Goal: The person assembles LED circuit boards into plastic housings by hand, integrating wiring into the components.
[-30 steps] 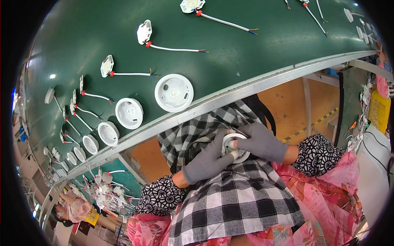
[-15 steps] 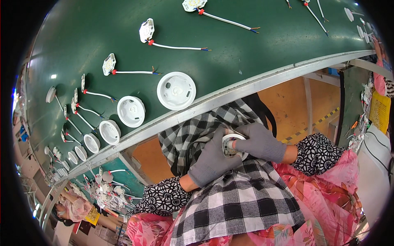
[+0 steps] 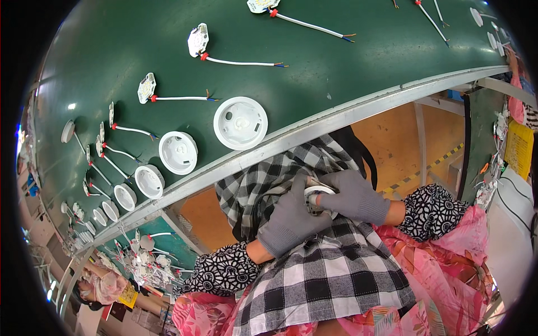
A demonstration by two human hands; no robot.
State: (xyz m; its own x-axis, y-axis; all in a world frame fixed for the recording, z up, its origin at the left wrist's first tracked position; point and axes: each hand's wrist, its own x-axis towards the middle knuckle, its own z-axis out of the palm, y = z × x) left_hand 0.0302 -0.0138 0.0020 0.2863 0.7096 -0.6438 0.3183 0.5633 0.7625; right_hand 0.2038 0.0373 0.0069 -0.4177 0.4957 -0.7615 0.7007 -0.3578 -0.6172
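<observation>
Head view: my grey-knit-gloved L hand [image 3: 292,221] & R hand [image 3: 360,197] are gripping a round white plastic cup [image 3: 315,191] btwn them, fingers curled close, L along its left side, w/ R thumb lying over its open face; neither's nearer, no long axis

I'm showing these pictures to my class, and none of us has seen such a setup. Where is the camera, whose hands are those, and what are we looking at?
There is no machine here. A person's left hand and right hand, both in grey gloves, do the work. The camera sits on that person's head, looking down; its wide lens makes straight edges bend. On the green table lie white cups and small boards with white cables. Both hands grip a round white cup, partly hidden, above a checked cloth.
</observation>
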